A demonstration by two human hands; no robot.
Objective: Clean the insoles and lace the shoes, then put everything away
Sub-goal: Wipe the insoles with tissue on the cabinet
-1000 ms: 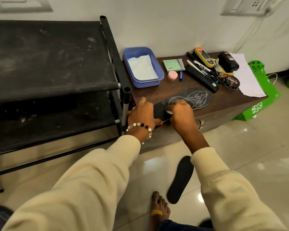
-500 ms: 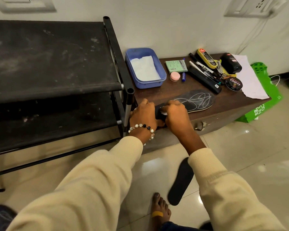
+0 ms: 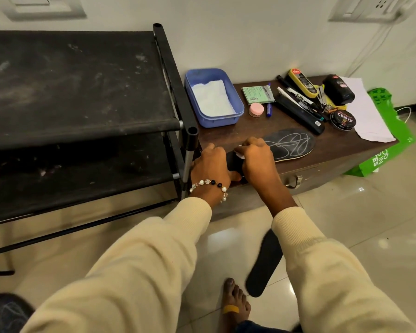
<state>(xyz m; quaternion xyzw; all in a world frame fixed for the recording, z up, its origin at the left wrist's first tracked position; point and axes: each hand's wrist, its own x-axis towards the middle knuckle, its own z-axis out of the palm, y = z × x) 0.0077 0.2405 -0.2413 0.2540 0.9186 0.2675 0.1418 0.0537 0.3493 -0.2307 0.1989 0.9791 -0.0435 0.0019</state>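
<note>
Wiping an insole (image 3: pixel 291 144) on the low cabinet (image 3: pixel 327 155): step one, by my read. Left hand (image 3: pixel 210 165) presses the heel end flat, fingers fairly straight. Right hand (image 3: pixel 257 156) is curled round a white wipe (image 3: pixel 238 153), rubbing near the heel. Next move calls for strokes toward the scribbled toe. Count: two insoles, the second (image 3: pixel 264 265) on the floor; one blue tub (image 3: pixel 214 97); no shoes or laces visible.

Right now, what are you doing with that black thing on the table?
A person is cleaning a shoe insole on the brown table. The left hand holds its near end down, while the right hand pinches a small white wipe against it. White scribbles still show on the far end. A second insole lies on the floor.
</note>
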